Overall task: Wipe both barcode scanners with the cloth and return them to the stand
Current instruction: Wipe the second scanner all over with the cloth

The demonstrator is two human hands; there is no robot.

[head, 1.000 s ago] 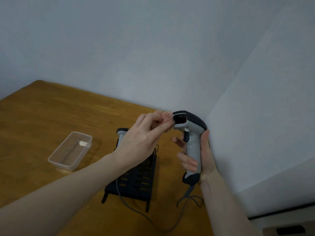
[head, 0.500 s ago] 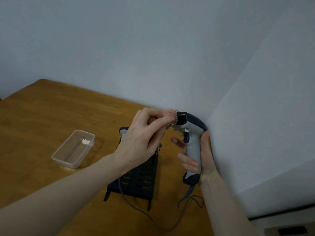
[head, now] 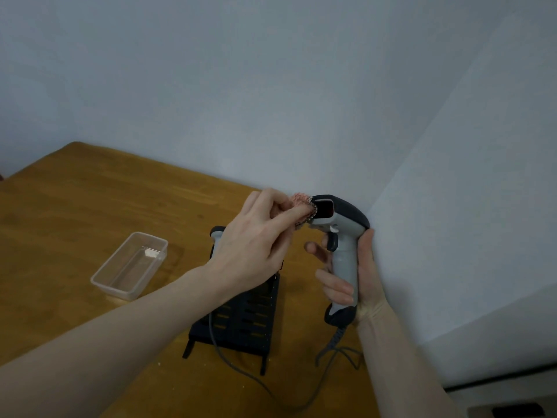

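Above the stand (head: 241, 321) | left hand (head: 256, 248) pinches cloth (head: 303, 203) against scanner (head: 340, 236) window | right hand (head: 358, 273) grips handle

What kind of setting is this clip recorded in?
Probably a plain indoor room corner staged for recording, not a shop: a bare wooden table against blank walls, holding only a black stand and a clear plastic container.

One head-worn wide-angle view looks forward and down, tilted, over a wooden table (head: 90, 206) toward a room corner (walls fill the upper half). It sits close: both forearms enter from the bottom edge, hands mid-frame. No second view shares the scene.
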